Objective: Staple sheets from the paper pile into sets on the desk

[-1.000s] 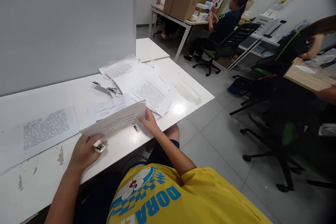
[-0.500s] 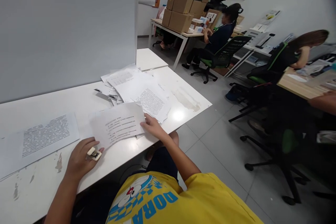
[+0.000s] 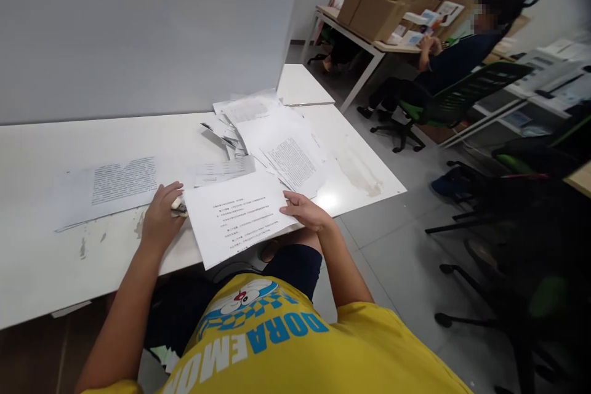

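The white printed paper sheet (image 3: 237, 217), lifted 1 s ago, was laid flat at the white tabletop (image 3: 55, 258) edge, pinned by right hand (image 3: 307, 212); left hand (image 3: 161, 218) clenched on small white stapler (image 3: 178, 205) at sheet's corner.

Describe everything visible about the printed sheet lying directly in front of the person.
The printed sheet is white paper carrying short lines of black text, too small to read. It lies flat on the white table, turned at an angle, its near corner jutting past the table edge. The right hand rests on its right edge; the left hand, holding a small white stapler-like tool, meets its left corner.
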The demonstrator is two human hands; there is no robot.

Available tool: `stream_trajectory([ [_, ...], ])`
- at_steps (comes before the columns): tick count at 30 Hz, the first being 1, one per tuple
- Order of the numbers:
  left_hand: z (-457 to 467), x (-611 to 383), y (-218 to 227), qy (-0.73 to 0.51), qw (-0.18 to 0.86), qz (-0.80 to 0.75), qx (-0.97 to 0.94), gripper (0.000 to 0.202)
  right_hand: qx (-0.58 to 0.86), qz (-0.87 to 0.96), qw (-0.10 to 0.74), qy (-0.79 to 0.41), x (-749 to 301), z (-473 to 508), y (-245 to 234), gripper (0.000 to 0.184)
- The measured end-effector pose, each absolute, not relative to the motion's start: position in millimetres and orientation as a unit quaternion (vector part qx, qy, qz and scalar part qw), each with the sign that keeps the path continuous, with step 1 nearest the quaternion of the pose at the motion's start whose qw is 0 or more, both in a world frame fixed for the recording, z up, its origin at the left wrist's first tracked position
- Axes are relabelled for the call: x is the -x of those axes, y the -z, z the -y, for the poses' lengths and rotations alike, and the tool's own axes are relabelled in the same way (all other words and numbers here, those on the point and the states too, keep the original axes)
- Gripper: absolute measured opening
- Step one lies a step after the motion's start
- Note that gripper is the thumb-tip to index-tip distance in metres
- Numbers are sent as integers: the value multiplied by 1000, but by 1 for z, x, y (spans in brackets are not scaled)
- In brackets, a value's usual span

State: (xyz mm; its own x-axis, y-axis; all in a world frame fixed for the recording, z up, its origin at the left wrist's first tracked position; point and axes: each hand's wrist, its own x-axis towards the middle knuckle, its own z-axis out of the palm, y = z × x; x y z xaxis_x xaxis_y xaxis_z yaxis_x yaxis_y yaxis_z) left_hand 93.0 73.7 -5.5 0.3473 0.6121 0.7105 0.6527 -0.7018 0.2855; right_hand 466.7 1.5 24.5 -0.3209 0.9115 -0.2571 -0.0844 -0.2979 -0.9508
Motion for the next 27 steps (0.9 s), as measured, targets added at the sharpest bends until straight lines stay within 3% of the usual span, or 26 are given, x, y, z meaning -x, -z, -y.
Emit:
stream_trajectory([
  [4,-71,-93,5,433,18,365,824,45,427,455,342,-702,-461,-8,-35,47],
  [12,-70,-98,1,420,69,342,838,40,428,481,313,-698,-472,-13,-48,41],
  [27,-70,-95,2,345,57,285,893,34,464,441,343,-688,-480,-18,-62,42],
])
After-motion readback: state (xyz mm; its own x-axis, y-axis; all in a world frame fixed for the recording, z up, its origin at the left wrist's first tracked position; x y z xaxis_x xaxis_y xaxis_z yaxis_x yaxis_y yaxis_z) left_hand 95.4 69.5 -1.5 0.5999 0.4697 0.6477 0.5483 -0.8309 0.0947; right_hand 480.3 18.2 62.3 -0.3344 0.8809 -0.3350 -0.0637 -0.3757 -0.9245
